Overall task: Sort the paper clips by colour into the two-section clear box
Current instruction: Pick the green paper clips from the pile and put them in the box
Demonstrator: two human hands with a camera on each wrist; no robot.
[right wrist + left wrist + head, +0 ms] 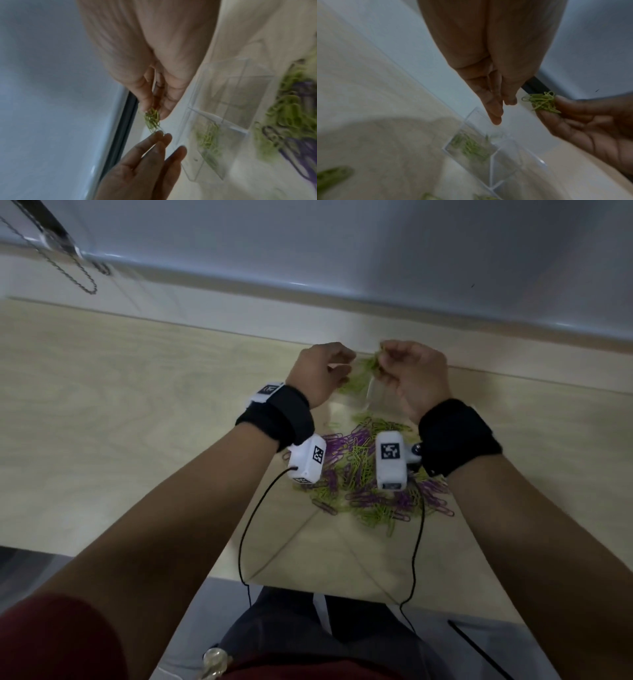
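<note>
Over the far part of the table my right hand [388,361] pinches a small bunch of green paper clips [371,364] [541,101] [151,120] in its fingertips. Beside it, my left hand [344,366] [501,108] has straight fingers and holds nothing; its fingertips [159,134] almost touch the bunch. Below both hands stands the clear two-section box [371,398] [491,162] [240,129]. Its left section holds green clips [471,147] [208,139]; the other section looks empty. A mixed pile of purple and green clips [373,477] [291,115] lies nearer to me.
The pile lies on a creased tan sheet [325,553] on the pale wooden table [120,405]. A white ledge and wall [342,251] run right behind the box. Black camera cables [246,529] hang from both wrists over the near table edge.
</note>
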